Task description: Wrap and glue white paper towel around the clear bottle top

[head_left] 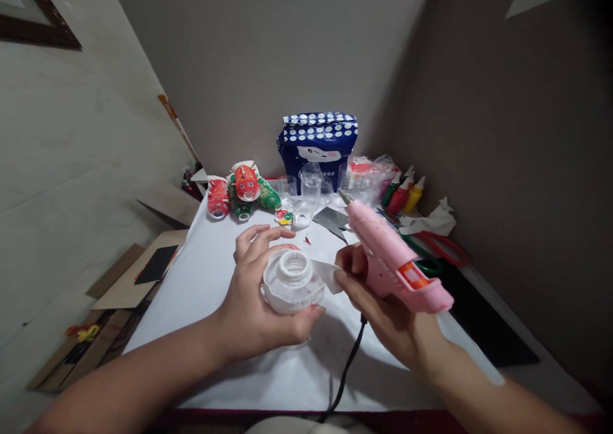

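My left hand (261, 287) is wrapped round a clear plastic bottle (293, 281), tilted so its open white threaded neck faces me. A white strip (328, 274) runs from the bottle's side across to my right hand (378, 313), which pinches its free end between thumb and finger. That same right hand also grips a pink hot glue gun (390, 255), its metal nozzle pointing up and to the left. From the glue gun a black cord (352, 357) hangs down to the table's front edge.
Red and green painted fish-like figures (246, 185) sit at the back left. Behind are clear plastic cups (310, 185) and a dark blue bag (318, 147). Paint bottles (400, 191), red-handled scissors (443, 249) and a black board (488, 313) lie right. Cardboard boxes (129, 281) stand left.
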